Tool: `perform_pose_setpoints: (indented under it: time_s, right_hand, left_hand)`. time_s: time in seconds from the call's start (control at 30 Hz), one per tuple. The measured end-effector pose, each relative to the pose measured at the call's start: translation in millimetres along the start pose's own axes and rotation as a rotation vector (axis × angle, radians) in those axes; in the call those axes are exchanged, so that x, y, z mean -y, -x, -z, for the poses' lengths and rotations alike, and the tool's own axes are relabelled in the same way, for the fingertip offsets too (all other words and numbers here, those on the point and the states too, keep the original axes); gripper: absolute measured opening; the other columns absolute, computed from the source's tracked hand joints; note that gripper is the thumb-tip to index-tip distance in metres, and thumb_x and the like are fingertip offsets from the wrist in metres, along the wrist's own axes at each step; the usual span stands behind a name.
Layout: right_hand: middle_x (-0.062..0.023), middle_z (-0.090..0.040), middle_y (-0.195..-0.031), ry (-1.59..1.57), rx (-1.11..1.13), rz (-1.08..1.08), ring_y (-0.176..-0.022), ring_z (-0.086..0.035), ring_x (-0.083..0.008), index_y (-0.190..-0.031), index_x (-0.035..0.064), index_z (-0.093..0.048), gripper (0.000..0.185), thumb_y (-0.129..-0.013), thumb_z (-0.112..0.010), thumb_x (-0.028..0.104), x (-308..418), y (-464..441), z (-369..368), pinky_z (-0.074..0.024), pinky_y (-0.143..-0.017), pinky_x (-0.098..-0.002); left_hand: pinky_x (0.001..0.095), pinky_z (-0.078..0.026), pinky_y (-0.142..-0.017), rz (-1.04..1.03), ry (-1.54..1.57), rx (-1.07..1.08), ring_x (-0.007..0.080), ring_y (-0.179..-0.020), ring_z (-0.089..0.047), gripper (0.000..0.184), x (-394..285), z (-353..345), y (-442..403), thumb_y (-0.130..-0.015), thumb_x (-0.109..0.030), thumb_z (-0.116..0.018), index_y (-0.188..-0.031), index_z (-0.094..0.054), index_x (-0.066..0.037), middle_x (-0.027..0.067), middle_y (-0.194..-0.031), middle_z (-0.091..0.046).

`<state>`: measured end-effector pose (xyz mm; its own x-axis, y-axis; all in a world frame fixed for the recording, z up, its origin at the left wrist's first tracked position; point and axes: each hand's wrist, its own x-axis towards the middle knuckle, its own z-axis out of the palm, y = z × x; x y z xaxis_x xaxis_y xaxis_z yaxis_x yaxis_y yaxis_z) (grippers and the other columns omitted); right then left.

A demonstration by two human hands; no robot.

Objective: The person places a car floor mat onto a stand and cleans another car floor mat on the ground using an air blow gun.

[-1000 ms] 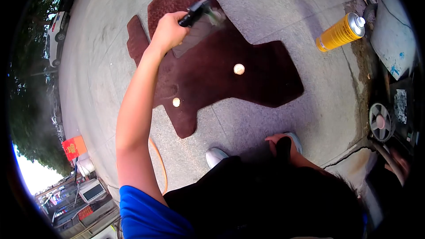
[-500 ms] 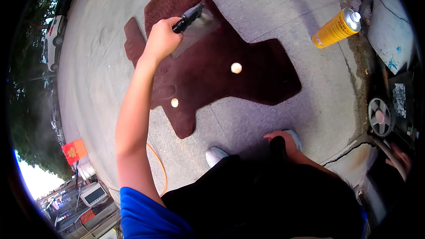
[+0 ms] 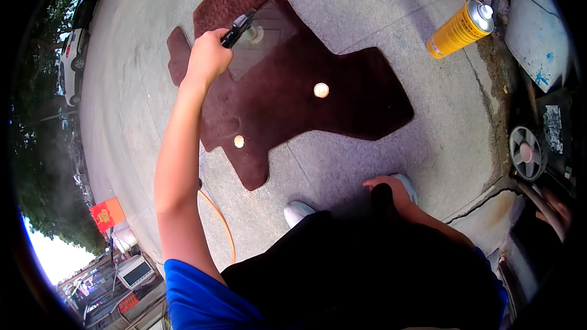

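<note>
My left hand (image 3: 211, 55) is closed around the handle of a black spray gun (image 3: 238, 27), held over a dark brown car floor mat (image 3: 281, 100). Just below the gun a pale, blurred patch shows above the mat's grey see-through heel pad (image 3: 278, 45); whether it is mist or a cup I cannot tell. The mat lies flat on the concrete, with two pale round spots (image 3: 321, 90) on it. Low in the view, my right hand (image 3: 394, 190) hangs by my knee above my shoe, fingers stretched to the left and partly hidden by dark cloth. It holds nothing visible.
A yellow aerosol can (image 3: 460, 29) stands on the concrete right of the mat. An orange hose (image 3: 223, 223) runs beside my left arm. Clutter with a grey wheel (image 3: 526, 152) lines the right edge. Parked cars (image 3: 74, 64) are at far left.
My left hand and the spray gun have moved left across the mat, and the pale patch below has moved with them. The view has shifted slightly. My right hand stays by the knee.
</note>
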<state>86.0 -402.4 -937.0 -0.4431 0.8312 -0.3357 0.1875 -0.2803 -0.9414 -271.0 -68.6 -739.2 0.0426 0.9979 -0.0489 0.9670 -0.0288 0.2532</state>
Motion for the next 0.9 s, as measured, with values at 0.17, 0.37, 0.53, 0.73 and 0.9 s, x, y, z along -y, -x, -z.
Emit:
perform_pose_setpoints:
  time_s: [0.17,0.37,0.53,0.73,0.9]
  right_hand:
    - [-0.0104,-0.068,-0.095,0.191,0.023,0.082,-0.089,-0.065,-0.0284,-0.105,0.0076,-0.068,0.025,-0.086,-0.053,0.014,3,-2,1,-0.0504,-0.08,-0.0352]
    - [-0.0088,-0.067,-0.089,0.28,0.003,0.158,-0.085,-0.064,-0.0273,-0.104,0.0109,-0.069,0.024,-0.085,-0.055,0.015,9,-2,1,-0.0504,-0.076,-0.0353]
    - [-0.0093,-0.067,-0.09,0.139,-0.02,0.069,-0.085,-0.064,-0.0276,-0.104,0.0108,-0.069,0.024,-0.085,-0.054,0.013,-2,-1,-3,-0.0503,-0.076,-0.0352]
    - [-0.0092,-0.067,-0.091,0.143,-0.015,0.085,-0.085,-0.064,-0.0279,-0.105,0.0108,-0.067,0.024,-0.084,-0.054,0.012,9,-1,0,-0.0502,-0.077,-0.0357]
    - [-0.0087,-0.066,-0.09,0.183,0.02,0.081,-0.086,-0.063,-0.0277,-0.106,0.0109,-0.066,0.025,-0.084,-0.055,0.012,16,-2,2,-0.05,-0.077,-0.0356]
  left_hand:
    - [0.0306,-0.047,-0.053,0.197,0.4,0.389,0.0143,-0.052,-0.058,0.031,-9,34,0,-0.074,-0.001,-0.059,-0.103,-0.069,-0.004,0.0074,-0.066,-0.062]
    - [0.0252,-0.037,-0.041,0.149,0.152,0.102,0.0081,-0.045,-0.049,0.027,11,10,-6,-0.075,0.0,-0.06,-0.1,-0.068,-0.003,0.0003,-0.062,-0.056]
    - [0.0291,-0.045,-0.048,0.258,0.264,0.246,0.0124,-0.049,-0.056,0.03,-2,33,2,-0.073,-0.001,-0.061,-0.102,-0.069,-0.004,0.0053,-0.064,-0.061]
    - [0.029,-0.043,-0.045,-0.063,-0.281,-0.149,0.0126,-0.047,-0.054,0.027,68,-3,-9,-0.073,-0.001,-0.063,-0.099,-0.069,-0.003,0.0046,-0.064,-0.06]
    - [0.038,-0.053,-0.068,0.35,0.158,0.281,0.0327,-0.077,-0.07,0.037,23,31,3,-0.073,-0.004,-0.056,-0.107,-0.07,-0.006,0.0202,-0.081,-0.07]
